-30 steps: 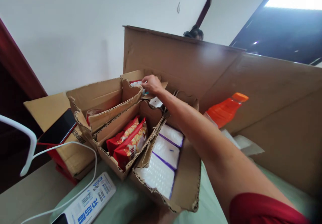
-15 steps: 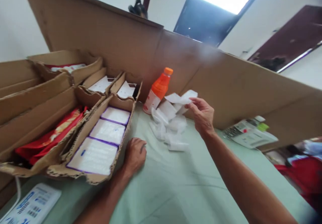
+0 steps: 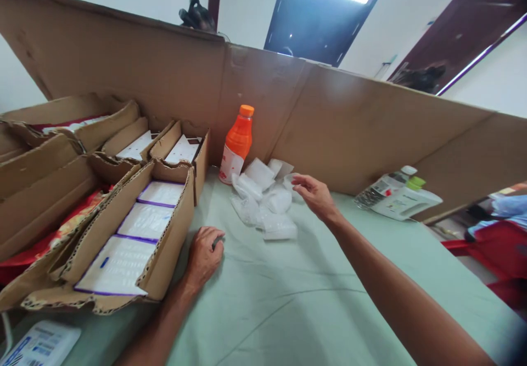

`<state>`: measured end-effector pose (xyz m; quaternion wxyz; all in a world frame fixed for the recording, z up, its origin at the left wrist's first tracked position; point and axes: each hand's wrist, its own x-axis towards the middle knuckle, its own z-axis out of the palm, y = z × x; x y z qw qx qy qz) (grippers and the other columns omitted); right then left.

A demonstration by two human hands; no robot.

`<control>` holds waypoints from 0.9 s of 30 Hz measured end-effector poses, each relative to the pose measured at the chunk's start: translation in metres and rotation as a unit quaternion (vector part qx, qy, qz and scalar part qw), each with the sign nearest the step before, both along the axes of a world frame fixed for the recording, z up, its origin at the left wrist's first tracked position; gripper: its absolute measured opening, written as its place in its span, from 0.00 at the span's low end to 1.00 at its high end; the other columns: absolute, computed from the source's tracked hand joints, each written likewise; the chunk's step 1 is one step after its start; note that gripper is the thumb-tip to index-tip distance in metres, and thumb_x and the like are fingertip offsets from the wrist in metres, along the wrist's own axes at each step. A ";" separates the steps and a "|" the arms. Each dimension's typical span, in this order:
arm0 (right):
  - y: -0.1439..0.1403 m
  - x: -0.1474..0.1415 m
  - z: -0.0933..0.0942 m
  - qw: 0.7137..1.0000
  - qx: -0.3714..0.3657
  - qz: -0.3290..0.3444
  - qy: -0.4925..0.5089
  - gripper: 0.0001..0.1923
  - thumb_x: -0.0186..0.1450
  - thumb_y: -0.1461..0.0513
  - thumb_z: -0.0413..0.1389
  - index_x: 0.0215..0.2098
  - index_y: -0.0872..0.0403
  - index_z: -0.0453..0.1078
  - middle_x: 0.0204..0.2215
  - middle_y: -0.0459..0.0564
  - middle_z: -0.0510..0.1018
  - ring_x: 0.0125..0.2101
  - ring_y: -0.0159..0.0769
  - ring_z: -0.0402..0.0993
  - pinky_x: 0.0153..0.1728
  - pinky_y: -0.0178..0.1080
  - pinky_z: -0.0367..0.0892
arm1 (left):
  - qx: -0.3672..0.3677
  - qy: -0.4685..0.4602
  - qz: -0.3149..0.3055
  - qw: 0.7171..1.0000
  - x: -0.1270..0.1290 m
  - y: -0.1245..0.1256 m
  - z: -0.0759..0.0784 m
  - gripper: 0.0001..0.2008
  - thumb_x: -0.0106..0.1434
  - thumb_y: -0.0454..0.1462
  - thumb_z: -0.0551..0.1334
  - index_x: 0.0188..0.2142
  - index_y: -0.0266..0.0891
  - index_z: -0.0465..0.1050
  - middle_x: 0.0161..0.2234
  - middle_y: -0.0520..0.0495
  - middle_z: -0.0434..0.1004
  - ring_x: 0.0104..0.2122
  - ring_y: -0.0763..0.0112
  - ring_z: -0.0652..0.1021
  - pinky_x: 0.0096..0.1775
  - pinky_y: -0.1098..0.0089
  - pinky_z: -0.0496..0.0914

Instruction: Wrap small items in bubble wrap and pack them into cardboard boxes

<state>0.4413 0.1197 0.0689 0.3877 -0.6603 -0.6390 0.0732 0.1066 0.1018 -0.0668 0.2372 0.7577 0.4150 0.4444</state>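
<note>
Compared with half a second ago, I see the right hand (image 3: 315,195) lower, fingers nearly pinched at the edge of the white packets (image 3: 277,199); its grip I cannot tell. The left hand (image 3: 206,253) rests half-curled on the table (image 3: 304,272), hold unclear. The orange bottle (image 3: 237,141) and cardboard wall (image 3: 349,124) stand behind.

Your right hand (image 3: 313,195) has its fingertips at crumpled translucent wrappers (image 3: 263,197) just to its left, its grip unclear. Farther left of it stands an orange bottle (image 3: 239,136). Your left hand (image 3: 205,253) rests curled on the green surface (image 3: 263,294); just left of it, a cardboard box (image 3: 175,237) holds white packs (image 3: 145,221).
</note>
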 end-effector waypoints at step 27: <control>-0.005 0.001 -0.064 0.877 -0.090 0.135 -0.453 0.13 0.68 0.68 0.49 0.43 0.55 0.75 0.47 0.57 0.80 0.52 0.45 0.70 0.52 0.46 0.56 | -0.005 -0.006 -0.003 1.000 0.000 0.000 -0.001 0.13 0.58 0.28 0.56 0.36 0.41 0.77 0.37 0.45 0.82 0.42 0.61 0.78 0.46 0.60 0.73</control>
